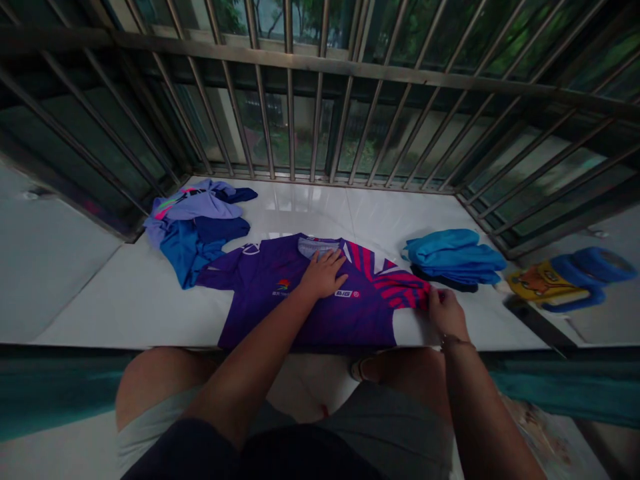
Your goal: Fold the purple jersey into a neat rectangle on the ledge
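A: In the head view, where's the purple jersey (345, 320) rel. to the hands?

B: Directly under 'em, spread flat on the white window ledge (140, 307). Left hand (325, 273)'s palm down on the upper chest, fingers spread & reaching the collar (306, 248), gripping nothing AFAICT.

A: & the right hand (447, 313)?

B: Out at the end of the red-striped sleeve (400, 288), fingers closed on the cuff. Looks like a pinch; fingertips partly hidden, so can't tell how firm.

A: Which hand's nearer what?

B: Left's nearer the jersey's middle & the opp. sleeve (217, 270), which seems to touch the clothes pile (195, 233) that side. Right's nearer the striped end, w/ the folded blue clothes (453, 257) just beyond.

A: Long axis?

B: L–R, sleeve to sleeve, approx. parallel to the ledge's front edge. Collar points away, twd the window bars (290, 113); lower end faces the person, at that edge. Can't tell if the hem hangs over.
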The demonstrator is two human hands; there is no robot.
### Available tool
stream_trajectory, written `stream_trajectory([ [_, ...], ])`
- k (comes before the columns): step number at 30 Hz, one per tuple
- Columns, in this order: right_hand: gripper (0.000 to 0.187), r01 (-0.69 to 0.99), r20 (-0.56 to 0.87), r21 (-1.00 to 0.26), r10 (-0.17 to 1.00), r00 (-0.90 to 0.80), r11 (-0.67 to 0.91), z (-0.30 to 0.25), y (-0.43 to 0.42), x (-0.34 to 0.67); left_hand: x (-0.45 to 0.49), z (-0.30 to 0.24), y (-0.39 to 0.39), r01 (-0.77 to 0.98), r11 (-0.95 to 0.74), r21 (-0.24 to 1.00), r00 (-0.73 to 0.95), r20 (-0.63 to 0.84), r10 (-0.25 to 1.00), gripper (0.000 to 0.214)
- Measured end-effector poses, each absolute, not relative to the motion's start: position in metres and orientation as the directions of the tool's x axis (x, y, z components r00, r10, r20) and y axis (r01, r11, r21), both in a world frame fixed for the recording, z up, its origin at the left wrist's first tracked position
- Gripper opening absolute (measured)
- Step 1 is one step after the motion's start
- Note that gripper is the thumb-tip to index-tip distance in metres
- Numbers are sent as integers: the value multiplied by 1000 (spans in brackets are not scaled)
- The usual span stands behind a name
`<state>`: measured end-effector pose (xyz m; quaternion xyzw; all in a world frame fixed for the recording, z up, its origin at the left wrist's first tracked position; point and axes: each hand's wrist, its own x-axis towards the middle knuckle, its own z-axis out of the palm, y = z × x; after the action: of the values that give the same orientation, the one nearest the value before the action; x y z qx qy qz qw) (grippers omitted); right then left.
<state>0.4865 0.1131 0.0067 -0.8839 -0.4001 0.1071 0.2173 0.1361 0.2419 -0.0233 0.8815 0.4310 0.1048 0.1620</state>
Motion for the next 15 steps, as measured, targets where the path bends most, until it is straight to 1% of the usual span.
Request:
stream_trajectory([
  [2, 49, 628, -4, -506, 730, 683, -591, 10, 116, 479, 135, -24, 242, 720, -582, 379, 612, 48, 789, 67],
  [3, 51, 620, 25, -534, 722, 691, -575, 14, 117, 471, 135, -24, 242, 719, -582, 380, 614, 47, 788, 66],
  [4, 53, 623, 69, -571, 725, 685, -535, 19, 118, 460, 135, -23, 243, 719, -582, 380, 614, 45, 788, 66],
  [5, 55, 643, 122, -611, 747, 654, -462, 27, 117, 445, 135, -23, 243, 718, -582, 382, 615, 45, 787, 66],
  [6, 56, 675, 175, -647, 792, 584, -355, 35, 115, 428, 135, -23, 244, 717, -582, 384, 615, 45, 788, 65],
  [7, 55, 711, 217, -670, 859, 464, -215, 44, 112, 409, 135, -23, 245, 717, -579, 389, 612, 46, 789, 63],
  [8, 53, 734, 229, -677, 930, 286, -59, 53, 108, 390, 135, -23, 245, 717, -573, 396, 607, 48, 793, 61],
  [9, 48, 734, 205, -673, 976, 68, 90, 61, 104, 372, 134, -23, 246, 719, -563, 407, 598, 50, 800, 59],
  [10, 44, 717, 172, -667, 978, -117, 203, 67, 100, 356, 134, -23, 247, 721, -550, 422, 587, 52, 808, 57],
  [11, 40, 697, 143, -661, 959, -246, 278, 70, 96, 343, 133, -23, 247, 722, -535, 439, 574, 53, 817, 55],
  [12, 37, 690, 126, -650, 940, -316, 319, 71, 94, 335, 133, -23, 248, 721, -522, 456, 563, 54, 825, 55],
  [13, 35, 702, 127, -629, 935, -332, 334, 68, 92, 331, 132, -23, 249, 718, -512, 471, 554, 57, 830, 54],
  [15, 33, 772, 161, -550, 948, -276, 318, 53, 89, 336, 132, -23, 249, 711, -507, 488, 549, 67, 833, 54],
])
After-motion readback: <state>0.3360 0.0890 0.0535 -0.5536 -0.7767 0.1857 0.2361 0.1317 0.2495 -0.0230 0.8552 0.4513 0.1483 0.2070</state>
